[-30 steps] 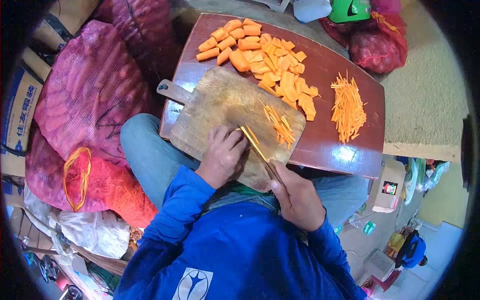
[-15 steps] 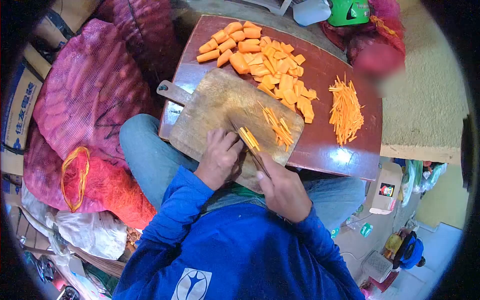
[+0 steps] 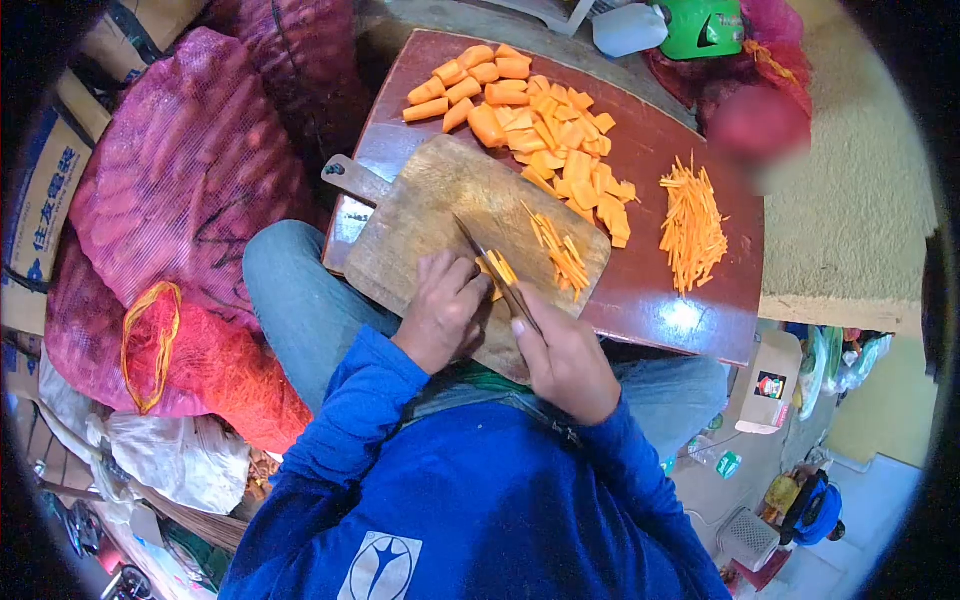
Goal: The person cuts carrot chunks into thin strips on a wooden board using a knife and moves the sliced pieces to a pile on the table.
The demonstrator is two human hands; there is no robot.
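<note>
Big stuff first: a heap of red mesh sacks (image 3: 170,180) fills the left of the frame, and a person in a blue sleeve sits at a low reddish bench (image 3: 700,300) that takes up the upper middle. On the bench's near left part lies a wooden cutting board (image 3: 430,200), its handle poking toward the upper left. Above it is a pile of carrot chunks (image 3: 540,110), and off to the right, well apart, a tidy heap of carrot strips (image 3: 692,220). A few more cut strips (image 3: 562,255) sit on the board's right side.

Now the hands, both at the board's lower edge. The right hand (image 3: 565,360) has its grip closed around the handle of a knife (image 3: 468,236), and the blade runs up and to the left across the board. The left hand (image 3: 440,310) is curled, fingertips pinning a small carrot piece (image 3: 500,272) flat on the board. That piece lies touching the blade, long axis roughly along it, just up from the right hand. The left hand is the nearer one.
</note>
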